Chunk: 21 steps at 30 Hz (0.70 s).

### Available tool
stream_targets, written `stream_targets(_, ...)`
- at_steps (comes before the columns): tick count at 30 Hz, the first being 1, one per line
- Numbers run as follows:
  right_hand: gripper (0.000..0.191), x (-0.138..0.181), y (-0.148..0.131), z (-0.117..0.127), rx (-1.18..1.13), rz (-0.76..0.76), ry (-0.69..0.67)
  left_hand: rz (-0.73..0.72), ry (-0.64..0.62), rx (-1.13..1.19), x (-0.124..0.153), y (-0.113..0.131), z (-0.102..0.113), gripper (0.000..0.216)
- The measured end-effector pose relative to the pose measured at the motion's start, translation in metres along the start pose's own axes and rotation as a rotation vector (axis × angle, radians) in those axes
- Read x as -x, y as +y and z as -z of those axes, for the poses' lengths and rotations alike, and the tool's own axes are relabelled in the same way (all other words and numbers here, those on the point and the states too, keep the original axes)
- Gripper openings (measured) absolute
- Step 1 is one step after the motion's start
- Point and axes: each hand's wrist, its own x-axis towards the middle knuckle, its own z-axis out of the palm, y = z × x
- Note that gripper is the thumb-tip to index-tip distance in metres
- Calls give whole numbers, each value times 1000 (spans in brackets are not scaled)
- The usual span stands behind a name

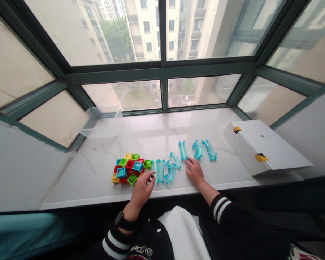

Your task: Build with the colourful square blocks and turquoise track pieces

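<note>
My right hand (195, 172) has its fingertips closed at the near end of a straight, see-through blue track piece (183, 150), which lies on the white sill. To its right are a curved track piece (197, 149) and a wavy one (209, 150). My left hand (143, 187), fingers bent but apart, hovers at the near edge of a heap of coloured blocks (130, 164). Just right of those fingers lie a straight track piece (160, 171) and curved pieces (169, 173), close together. Part of the heap is hidden behind my left hand.
A clear plastic bin (104, 124) stands at the back left by the window. On the right, a white box (262, 148) with yellow-and-black tabs rests near the wall. The sill's front edge (92, 200) runs just before my body.
</note>
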Motion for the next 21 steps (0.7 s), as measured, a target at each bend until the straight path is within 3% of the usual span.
stream_targets(21, 46, -1, -10, 2, 173, 2, -67, -21, -50, -25, 0, -6, -12, 29)
